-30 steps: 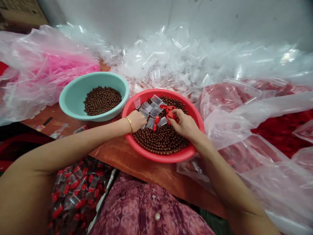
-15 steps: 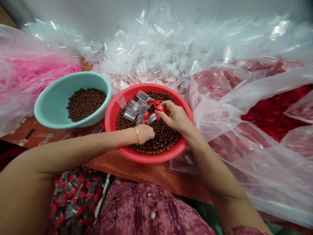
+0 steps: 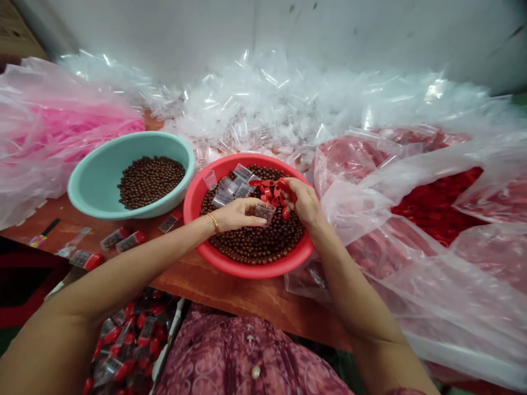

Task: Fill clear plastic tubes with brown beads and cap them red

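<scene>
My left hand (image 3: 237,215) is closed around a small clear plastic container (image 3: 265,214), its open end toward the right with brown balls showing inside. Just right of it, my right hand (image 3: 305,202) pinches a red cap (image 3: 284,185). Both hands are over a red basin (image 3: 251,270) of brown chocolate-like balls (image 3: 257,247). On the balls, beyond my hands, lie clear containers (image 3: 236,186) and loose red caps (image 3: 267,191). My fingers partly cover the held container and cap.
A teal basin (image 3: 93,164) with brown balls stands at the left. Several filled, red-capped containers (image 3: 130,241) lie on the table (image 3: 197,274); more fill a box (image 3: 132,340) below. Clear containers (image 3: 263,104) are heaped behind. Bags of pink pieces (image 3: 78,123) and red pieces (image 3: 436,203) flank the basins.
My left hand has risen from among the balls, and the container in it now shows balls inside. My right hand has shifted slightly right with a red cap. The view has tilted upward.
</scene>
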`<state>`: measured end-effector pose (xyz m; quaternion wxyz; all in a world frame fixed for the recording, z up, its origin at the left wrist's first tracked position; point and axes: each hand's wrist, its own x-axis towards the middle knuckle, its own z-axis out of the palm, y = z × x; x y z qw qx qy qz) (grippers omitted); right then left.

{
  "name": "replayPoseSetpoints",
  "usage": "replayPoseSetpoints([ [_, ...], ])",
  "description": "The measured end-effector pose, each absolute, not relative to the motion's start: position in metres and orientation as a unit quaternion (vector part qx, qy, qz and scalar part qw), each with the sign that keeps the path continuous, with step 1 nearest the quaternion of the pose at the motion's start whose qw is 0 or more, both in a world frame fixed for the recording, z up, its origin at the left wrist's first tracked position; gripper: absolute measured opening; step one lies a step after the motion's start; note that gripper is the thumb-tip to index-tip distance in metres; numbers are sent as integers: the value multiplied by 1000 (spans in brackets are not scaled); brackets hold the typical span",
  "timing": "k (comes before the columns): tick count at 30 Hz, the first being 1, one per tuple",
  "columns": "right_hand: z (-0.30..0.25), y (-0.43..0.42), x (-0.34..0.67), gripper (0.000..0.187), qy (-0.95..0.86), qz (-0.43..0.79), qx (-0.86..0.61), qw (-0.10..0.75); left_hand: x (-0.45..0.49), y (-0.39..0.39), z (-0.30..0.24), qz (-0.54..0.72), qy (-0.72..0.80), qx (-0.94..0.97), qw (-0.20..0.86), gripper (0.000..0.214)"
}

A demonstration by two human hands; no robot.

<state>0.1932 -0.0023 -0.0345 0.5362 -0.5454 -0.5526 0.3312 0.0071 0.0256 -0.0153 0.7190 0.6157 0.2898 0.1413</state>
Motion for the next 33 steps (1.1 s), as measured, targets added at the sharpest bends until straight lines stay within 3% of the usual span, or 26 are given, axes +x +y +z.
replayPoseSetpoints([
  [4, -28, -6, 188, 34, -503, 427, -513, 549, 5, 16, -10, 183, 305, 570, 741, 30],
  [7, -17, -15, 180, 36, -542, 433, -497, 520, 5, 14, -9, 198, 293, 587, 728, 22],
  [13, -5, -29, 167, 30, -686, 245, -513, 454, 1, 17, -9, 203, 248, 635, 703, 13],
  [22, -25, -46, 160, 46, -714, 189, -543, 401, 1, 8, -13, 230, 289, 720, 587, 22],
  [29, -4, -39, 168, 61, -697, 204, -600, 335, 5, 12, -16, 249, 319, 766, 499, 19],
  [33, 1, -23, 162, 73, -634, 230, -615, 407, 4, 10, -11, 172, 328, 836, 406, 10],
])
